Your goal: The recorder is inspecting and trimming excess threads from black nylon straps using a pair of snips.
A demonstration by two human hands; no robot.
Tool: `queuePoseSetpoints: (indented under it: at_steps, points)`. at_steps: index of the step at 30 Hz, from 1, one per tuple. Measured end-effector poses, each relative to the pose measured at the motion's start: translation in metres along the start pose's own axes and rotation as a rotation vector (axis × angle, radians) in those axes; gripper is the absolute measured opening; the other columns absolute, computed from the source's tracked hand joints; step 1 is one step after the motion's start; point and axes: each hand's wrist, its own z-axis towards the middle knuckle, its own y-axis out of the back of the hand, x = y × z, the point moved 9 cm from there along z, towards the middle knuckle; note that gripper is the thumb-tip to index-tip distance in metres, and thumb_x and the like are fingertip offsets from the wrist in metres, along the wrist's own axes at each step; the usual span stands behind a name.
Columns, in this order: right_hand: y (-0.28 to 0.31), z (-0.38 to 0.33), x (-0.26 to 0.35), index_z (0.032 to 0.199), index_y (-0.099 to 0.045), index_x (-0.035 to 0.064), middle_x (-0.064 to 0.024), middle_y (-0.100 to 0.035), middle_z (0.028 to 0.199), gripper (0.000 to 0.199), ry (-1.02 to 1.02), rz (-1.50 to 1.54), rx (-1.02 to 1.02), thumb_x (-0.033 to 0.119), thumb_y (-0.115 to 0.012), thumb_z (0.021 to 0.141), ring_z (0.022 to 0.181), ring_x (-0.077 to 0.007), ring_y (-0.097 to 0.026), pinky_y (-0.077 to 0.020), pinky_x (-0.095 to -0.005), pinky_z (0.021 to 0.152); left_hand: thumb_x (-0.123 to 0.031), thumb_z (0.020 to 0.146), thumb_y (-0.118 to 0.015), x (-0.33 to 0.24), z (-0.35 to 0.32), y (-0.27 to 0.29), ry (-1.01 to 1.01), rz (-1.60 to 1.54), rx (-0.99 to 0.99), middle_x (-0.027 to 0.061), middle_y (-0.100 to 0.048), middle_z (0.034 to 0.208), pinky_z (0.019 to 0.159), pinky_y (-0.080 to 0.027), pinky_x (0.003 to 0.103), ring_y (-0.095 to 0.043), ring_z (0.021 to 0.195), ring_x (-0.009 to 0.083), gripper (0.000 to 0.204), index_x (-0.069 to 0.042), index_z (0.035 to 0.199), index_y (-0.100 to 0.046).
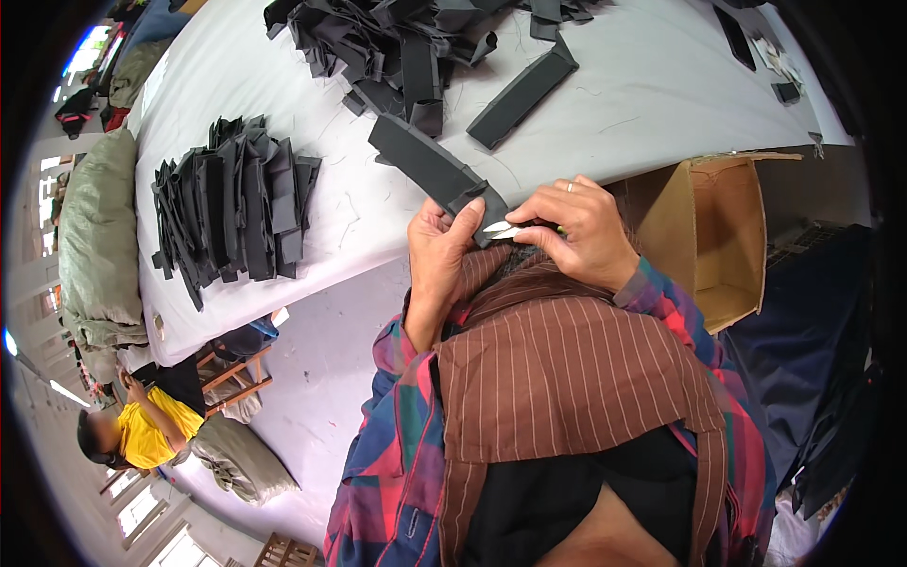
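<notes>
Around frame centre I see the right hand (578, 231) closed on snips (501, 230), blades at the dark strip (425, 161) the left hand (440, 248) pinches, where a slipping pinch could mean nicked cloth or thumb, stacked strips (231, 208) beyond, mid-left.

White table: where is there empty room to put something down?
The white table looks nearly bare right of the lone dark fabric strip, toward the flat black object; also between the row of strips and the held strip. It's crowded under the heaped strips, top middle.
</notes>
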Motion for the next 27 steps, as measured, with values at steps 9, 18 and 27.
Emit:
queuePoseSetpoints:
  at_steps: [9, 18, 27]
  points:
    - [0.007, -0.002, -0.002, 0.082, -0.066, 0.0089, -0.0026, -0.064, 0.074, 0.013, -0.026, 0.111, -0.065, 0.016, -0.072, 0.073, 0.063, -0.0204, -0.054, -0.0358, -0.0305, 0.061, -0.005, 0.088, -0.06, -0.01, -0.006, -0.01, -0.013, -0.075, -0.047, 0.0078, -0.064, 0.088, 0.057, -0.049, 0.025, -0.061, 0.068, 0.0113, 0.015, 0.002, 0.101, -0.058]
    - [0.013, -0.003, 0.003, 0.084, -0.065, 0.0126, 0.0018, -0.062, 0.073, 0.014, -0.001, -0.139, -0.071, 0.021, -0.071, 0.075, 0.063, -0.018, -0.054, -0.0354, -0.0313, 0.059, -0.002, 0.088, -0.06, -0.011, -0.006, 0.0, -0.048, 0.018, -0.042, 0.0052, -0.064, 0.088, 0.064, -0.048, 0.021, -0.059, 0.072, 0.0073, 0.012, 0.002, 0.099, -0.058]
    - [0.015, -0.001, 0.006, 0.083, -0.066, 0.0104, -0.0007, -0.063, 0.075, 0.015, 0.027, -0.124, -0.052, 0.018, -0.072, 0.072, 0.062, -0.0189, -0.052, -0.0335, -0.0311, 0.059, -0.004, 0.087, -0.062, -0.012, -0.007, 0.003, -0.081, 0.032, -0.064, 0.0035, -0.064, 0.091, 0.068, -0.046, 0.02, -0.057, 0.076, 0.0055, 0.013, 0.001, 0.099, -0.059]
